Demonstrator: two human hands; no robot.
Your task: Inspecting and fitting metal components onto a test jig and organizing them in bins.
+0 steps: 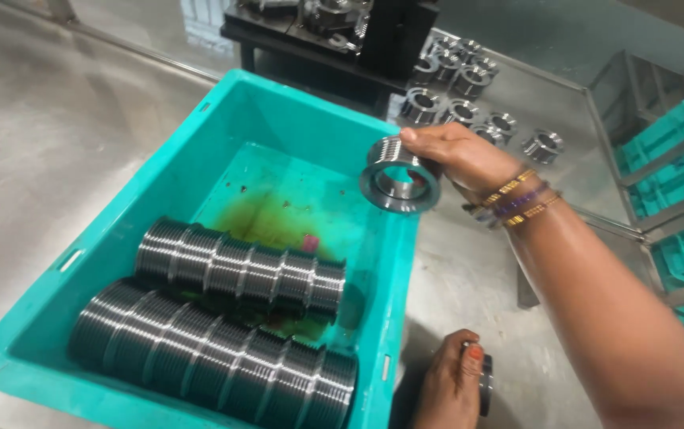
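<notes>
- Right hand [457,155] grips a threaded metal ring [400,176], fingers curled over its ribbed side, bore turned toward the camera; the ring hangs above the far right rim of a teal plastic crate [199,151].
- Beaded bangles [517,200] sit on the right wrist.
- Left hand [447,385], low and just right of the crate's near corner, closes on a second metal piece [485,384]; only its edge shows, likely another ring.
- Below and left of the right hand, inside the crate: two rows of threaded rings [234,314] lying end to end on an oily, stained floor.
- Beyond the right hand, more loose rings [469,103] stand grouped on the steel table [48,135].
- Stacked teal crates [680,167] lie to the right of the right forearm.
</notes>
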